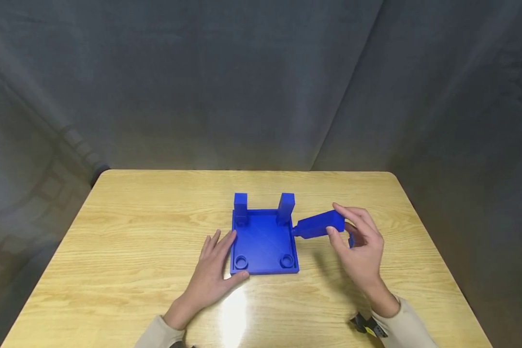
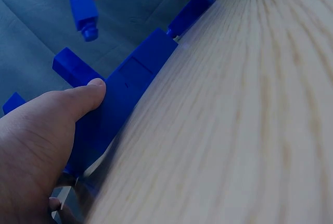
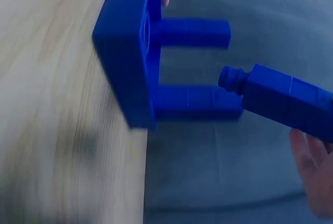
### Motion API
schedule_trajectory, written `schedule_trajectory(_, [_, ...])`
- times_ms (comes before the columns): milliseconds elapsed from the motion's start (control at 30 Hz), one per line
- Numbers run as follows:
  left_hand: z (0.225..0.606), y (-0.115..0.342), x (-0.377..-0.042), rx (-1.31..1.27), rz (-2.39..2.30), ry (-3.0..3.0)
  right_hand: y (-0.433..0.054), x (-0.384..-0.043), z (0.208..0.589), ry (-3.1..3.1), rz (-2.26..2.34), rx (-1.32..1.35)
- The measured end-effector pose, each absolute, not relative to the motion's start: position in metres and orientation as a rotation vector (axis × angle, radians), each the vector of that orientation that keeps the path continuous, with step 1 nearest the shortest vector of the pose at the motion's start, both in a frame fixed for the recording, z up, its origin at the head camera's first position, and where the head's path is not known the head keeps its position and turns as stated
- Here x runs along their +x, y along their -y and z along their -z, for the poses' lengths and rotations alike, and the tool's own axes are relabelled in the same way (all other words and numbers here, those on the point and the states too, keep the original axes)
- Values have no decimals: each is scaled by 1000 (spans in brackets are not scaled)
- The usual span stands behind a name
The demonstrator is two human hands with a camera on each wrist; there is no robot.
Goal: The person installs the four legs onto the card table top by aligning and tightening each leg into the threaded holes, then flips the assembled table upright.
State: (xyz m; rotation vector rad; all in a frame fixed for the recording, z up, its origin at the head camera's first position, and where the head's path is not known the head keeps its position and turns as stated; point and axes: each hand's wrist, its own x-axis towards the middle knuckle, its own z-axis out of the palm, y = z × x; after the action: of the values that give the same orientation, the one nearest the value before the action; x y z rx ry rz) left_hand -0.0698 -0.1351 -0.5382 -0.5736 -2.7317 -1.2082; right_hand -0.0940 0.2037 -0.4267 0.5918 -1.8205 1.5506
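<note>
L hand [image 1: 213,275] lies low at the near-L corner of a blue, square, plastic-looking tray w/ raised rim [image 1: 263,244], fingers fairly straight along its L edge, thumb spread out to its near edge; touching, not wrapped round it. Tray sits flat on the pale wood-grain table [image 1: 135,232], well in from the far edge, roughly midway btwn L & R edges. R hand [image 1: 361,253] is raised off the table's R half, thumb & fingers pinching the thick end of a blue square-section leg w/ narrow ridged tip [image 1: 317,225], which is tilted, tip toward the tray's R edge, in the air & apart from it. Two matching blue upright legs [image 1: 241,208] stand at the tray's far corners; round blue sockets [image 1: 241,262] show at the near ones. R hand hides most of another blue piece [image 1: 351,240], prob. a leg lying on the table, per L wrist view. R wrist view cuts off the held leg's thick end; L fingers mostly hidden in L wrist view.
</note>
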Motion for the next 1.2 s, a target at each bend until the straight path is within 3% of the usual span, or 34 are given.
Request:
schedule_trajectory(533, [542, 135, -74, -599, 1186, 2687, -126, -101, 437, 1944, -1565, 867])
schedule_trajectory(1200, [530, 145, -76, -583, 1414, 2758, -101, -104, 458, 2017, -1442, 1009])
